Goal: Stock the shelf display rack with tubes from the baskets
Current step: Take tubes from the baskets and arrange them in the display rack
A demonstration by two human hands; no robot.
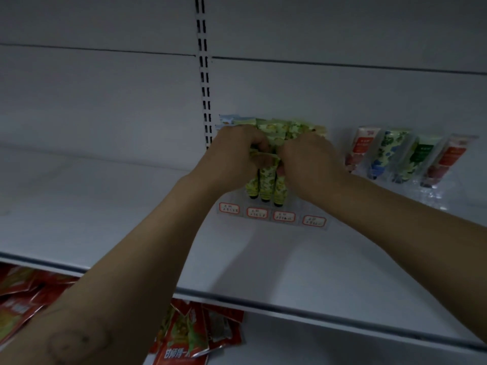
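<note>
Left hand (pixel 237 151) and right hand (pixel 308 160) tight around green tubes (pixel 264 185), bunch between them

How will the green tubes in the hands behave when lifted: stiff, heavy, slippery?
The green tubes probably bend slightly: their upper ends look flat. Likely light: the left hand and right hand hold several together. Rounded lower bodies may roll.

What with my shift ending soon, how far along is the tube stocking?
Done: the clear rack on the right holds four tubes. In hand: left hand and right hand grip green-patterned tubes above four price labels. Left: seating those; the baskets are out of view, so remaining stock is unknown.
</note>
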